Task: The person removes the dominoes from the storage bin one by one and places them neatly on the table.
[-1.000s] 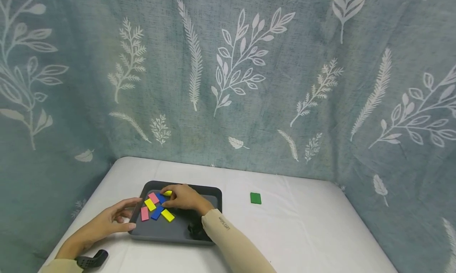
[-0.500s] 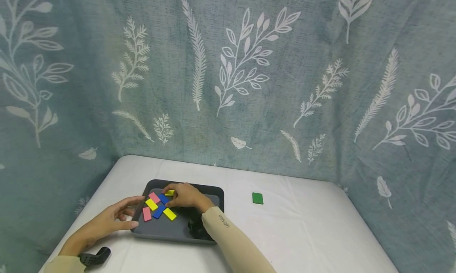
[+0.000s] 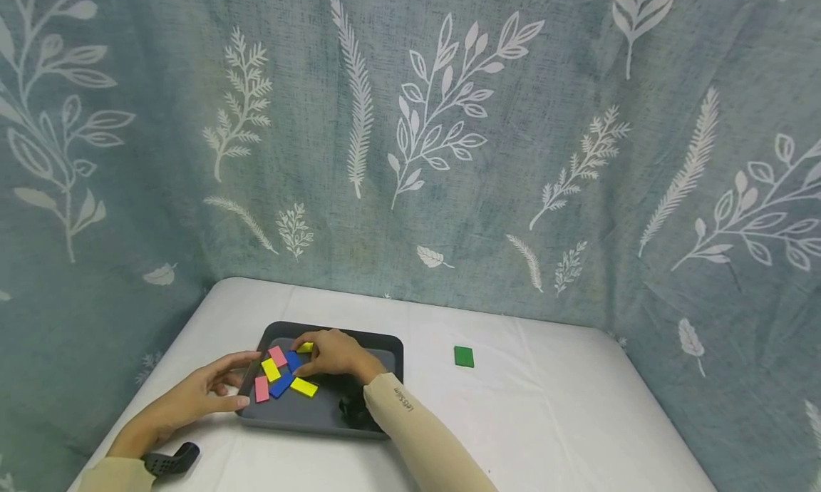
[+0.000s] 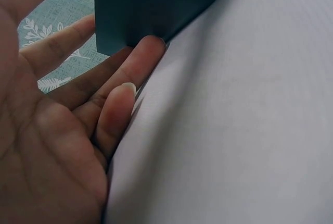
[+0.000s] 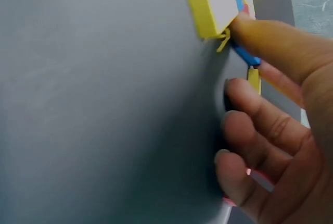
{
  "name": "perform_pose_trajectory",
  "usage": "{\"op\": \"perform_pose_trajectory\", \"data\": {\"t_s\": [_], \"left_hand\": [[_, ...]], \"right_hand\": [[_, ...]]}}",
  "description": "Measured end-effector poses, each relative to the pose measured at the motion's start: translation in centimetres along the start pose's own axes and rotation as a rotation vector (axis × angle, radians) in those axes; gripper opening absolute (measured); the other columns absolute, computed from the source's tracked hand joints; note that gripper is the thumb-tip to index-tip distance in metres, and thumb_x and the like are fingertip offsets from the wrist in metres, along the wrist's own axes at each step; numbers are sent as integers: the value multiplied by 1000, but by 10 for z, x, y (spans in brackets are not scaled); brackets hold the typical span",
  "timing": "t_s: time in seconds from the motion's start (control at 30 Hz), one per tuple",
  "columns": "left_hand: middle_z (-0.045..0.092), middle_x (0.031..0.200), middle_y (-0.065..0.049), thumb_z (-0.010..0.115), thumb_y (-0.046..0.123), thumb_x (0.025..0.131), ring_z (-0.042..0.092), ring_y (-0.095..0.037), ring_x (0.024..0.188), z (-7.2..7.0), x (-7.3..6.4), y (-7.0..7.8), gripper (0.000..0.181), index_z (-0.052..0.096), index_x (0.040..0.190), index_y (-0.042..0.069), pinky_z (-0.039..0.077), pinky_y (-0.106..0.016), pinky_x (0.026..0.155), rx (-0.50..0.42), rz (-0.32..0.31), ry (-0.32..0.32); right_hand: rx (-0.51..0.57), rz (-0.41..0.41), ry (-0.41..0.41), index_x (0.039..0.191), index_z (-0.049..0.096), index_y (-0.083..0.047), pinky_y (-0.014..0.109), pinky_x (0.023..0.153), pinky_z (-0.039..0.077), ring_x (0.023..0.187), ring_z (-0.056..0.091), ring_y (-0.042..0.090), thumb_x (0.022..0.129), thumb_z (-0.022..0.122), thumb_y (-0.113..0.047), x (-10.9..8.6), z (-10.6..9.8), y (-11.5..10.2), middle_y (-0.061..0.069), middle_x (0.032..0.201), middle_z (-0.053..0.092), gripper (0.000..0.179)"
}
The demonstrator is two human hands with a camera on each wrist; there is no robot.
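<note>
A dark grey tray (image 3: pixel 308 429) holds several flat blocks at its left end. Among them are a pink block (image 3: pixel 261 389), a yellow block (image 3: pixel 304 387) and a blue block (image 3: pixel 282 386). My right hand (image 3: pixel 335 353) is over the blocks, its thumb touching the group and its index fingertip by a far yellow block (image 3: pixel 306 347), partly covered. In the right wrist view the thumb rests against a yellow block (image 5: pixel 210 8) and a blue one; the other fingers bend loosely. My left hand (image 3: pixel 199 392) touches the tray's left side with thumb and index finger, the rest half bent.
A green square piece (image 3: pixel 464 356) lies on the white tablecloth (image 3: pixel 551 406), right of the tray. A black object (image 3: pixel 351 406) shows beside the right wrist, over the tray. Patterned curtains (image 3: pixel 359 249) stand behind the table.
The near pink and blue blocks have slid slightly left, and the near yellow block has turned a little. My right thumb has shifted slightly left; the left hand stays at the tray.
</note>
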State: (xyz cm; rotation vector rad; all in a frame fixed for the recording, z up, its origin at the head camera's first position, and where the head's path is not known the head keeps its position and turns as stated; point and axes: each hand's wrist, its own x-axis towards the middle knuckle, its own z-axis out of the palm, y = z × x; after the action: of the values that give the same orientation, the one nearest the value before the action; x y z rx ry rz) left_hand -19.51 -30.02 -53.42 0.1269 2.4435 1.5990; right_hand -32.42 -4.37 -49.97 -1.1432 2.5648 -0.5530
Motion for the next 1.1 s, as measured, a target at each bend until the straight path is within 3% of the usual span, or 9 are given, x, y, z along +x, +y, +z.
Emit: {"op": "perform_pose_trajectory", "data": {"t_s": [0.37,0.7,1.1], "left_hand": [[45,152,-17,85,32,87,52,-30,119,2,-1,4,87,38,158,14,45,-41,89,-4,10,-6],[46,152,-18,85,35,86,53,-29,119,0,0,1,88,37,158,14,46,-40,90,27,8,5],[46,151,-19,85,36,86,54,-30,118,3,-2,4,90,36,159,13,47,-39,86,50,-17,19]], "right_hand": [[76,-16,60,126,69,-17,19,58,45,61,56,3,87,82,-41,-5,2,8,-13,76,63,48],[110,-27,115,126,68,-13,20,61,48,63,61,3,89,82,-38,-19,-22,6,-13,75,65,47],[49,13,185,129,67,-14,21,60,47,61,58,3,90,81,-40,-47,-41,17,-15,72,63,49]]}}
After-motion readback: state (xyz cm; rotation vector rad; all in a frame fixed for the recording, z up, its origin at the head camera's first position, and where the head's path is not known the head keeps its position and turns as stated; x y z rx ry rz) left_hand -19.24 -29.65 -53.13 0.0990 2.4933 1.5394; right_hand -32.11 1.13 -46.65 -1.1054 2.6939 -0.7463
